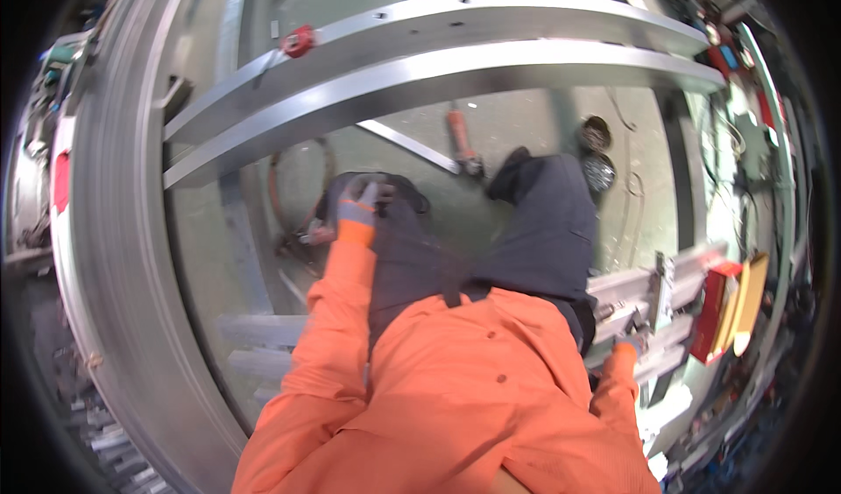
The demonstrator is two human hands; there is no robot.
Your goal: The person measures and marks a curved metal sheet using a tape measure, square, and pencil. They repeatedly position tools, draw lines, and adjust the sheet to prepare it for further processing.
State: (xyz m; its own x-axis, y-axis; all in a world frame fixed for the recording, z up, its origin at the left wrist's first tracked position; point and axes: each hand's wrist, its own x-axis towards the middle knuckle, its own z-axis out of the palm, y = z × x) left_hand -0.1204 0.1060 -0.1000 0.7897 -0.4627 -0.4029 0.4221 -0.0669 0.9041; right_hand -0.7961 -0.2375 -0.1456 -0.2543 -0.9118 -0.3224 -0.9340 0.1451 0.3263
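My left hand [361,196], in a grey glove with an orange cuff, is over my left knee. Its fingers look loosely bent and a little apart, and I see nothing held in them. Down at the right, my right hand [629,343] is beside a stack of aluminium profiles [674,332]. Blur and small size hide its fingers, and a small dark metal piece [639,322] shows right by them. An upright metal bar [665,285] stands across those profiles, close to the hand.
Two long aluminium beams [438,65] span ahead, with a red tape measure [298,42] on one. An orange angle grinder [464,144] and a metal strip [407,145] lie on the floor. Round tins [598,172] sit right of my foot. Red and yellow boxes [717,312] stand far right.
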